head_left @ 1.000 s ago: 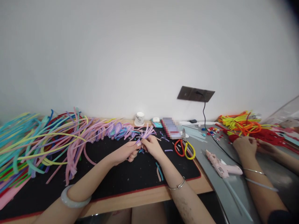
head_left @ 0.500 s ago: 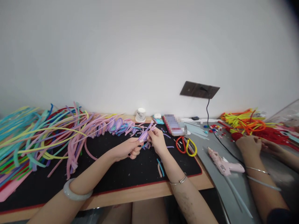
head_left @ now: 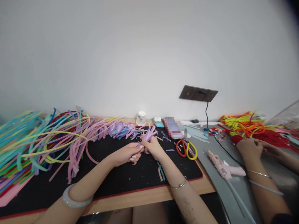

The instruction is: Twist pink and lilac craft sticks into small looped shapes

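Note:
A small bundle of purple and pink fuzzy stems (head_left: 149,133) is held between my two hands above the black mat (head_left: 130,179). My left hand (head_left: 128,153) is closed round the lower part of the bundle. Touching it, my right hand (head_left: 151,147) grips the middle, and the stem ends fan out above its fingers. Behind the hands lie looped purple, pink and blue stems (head_left: 120,128). Scissors with red and yellow handles (head_left: 192,151) rest at the mat's right side.
Long coloured stems (head_left: 46,137) cover the left side. A paper cup (head_left: 141,118) and a phone (head_left: 173,127) stand or lie near the wall. On the grey table at right are a pink glue gun (head_left: 225,166), pompoms and another person's hands (head_left: 252,151).
The bundle now points more upright, and my left hand has closed round its lower part. My right hand has shifted slightly down and left along it. The view has tilted a little upward.

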